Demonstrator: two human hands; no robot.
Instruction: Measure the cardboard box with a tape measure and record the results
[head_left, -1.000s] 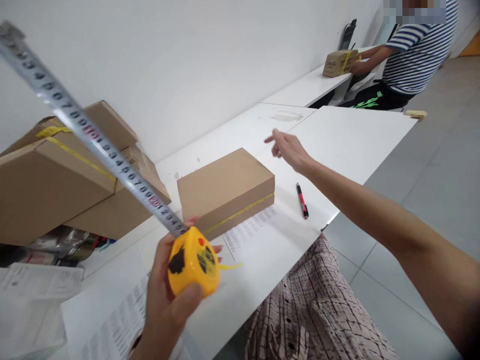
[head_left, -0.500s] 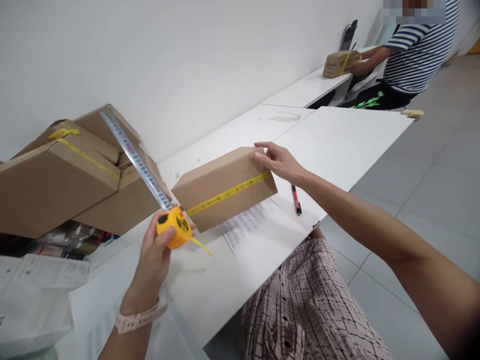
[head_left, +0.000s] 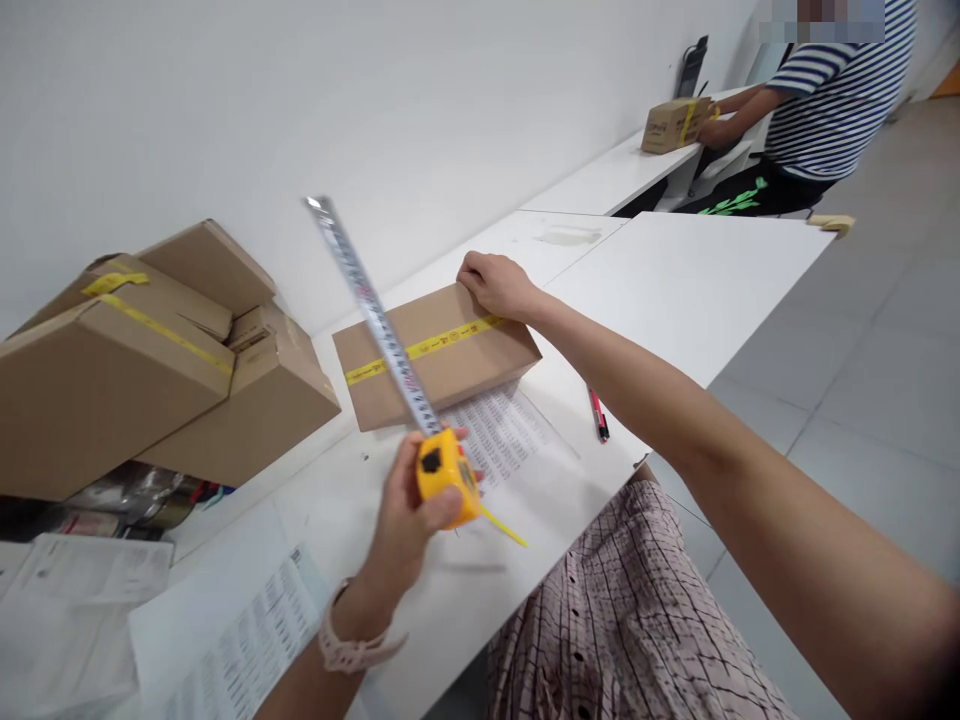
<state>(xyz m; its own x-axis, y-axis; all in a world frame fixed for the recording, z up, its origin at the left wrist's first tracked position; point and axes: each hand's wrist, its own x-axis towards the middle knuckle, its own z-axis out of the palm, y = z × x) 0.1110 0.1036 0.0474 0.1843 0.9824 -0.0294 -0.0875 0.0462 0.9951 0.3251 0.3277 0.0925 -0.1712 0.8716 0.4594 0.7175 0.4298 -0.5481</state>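
Observation:
My left hand (head_left: pixel 401 525) is closed around a yellow tape measure (head_left: pixel 448 482). Its metal blade (head_left: pixel 360 290) sticks out up and to the left, crossing in front of a cardboard box (head_left: pixel 469 368), and a yellow strap hangs from the case. The box is sealed with yellow printed tape and lies tilted over a printed sheet (head_left: pixel 517 440) on the white table. At the box's far right edge my right hand (head_left: pixel 499 285) has its fingers curled over and gripping it; the fingertips are hidden.
Larger cardboard boxes (head_left: pixel 112 390) are piled on the left. Papers (head_left: pixel 247 640) and white packets (head_left: pixel 82 590) lie nearer me. A red and black pen (head_left: pixel 598 415) rests near the table edge. Beyond, a person in a striped shirt (head_left: pixel 844 100) handles another box (head_left: pixel 671 127).
My left hand has moved right with the tape measure, so the blade now passes before the box. The box has turned its taped face upward, and my right hand has shifted left along its edge.

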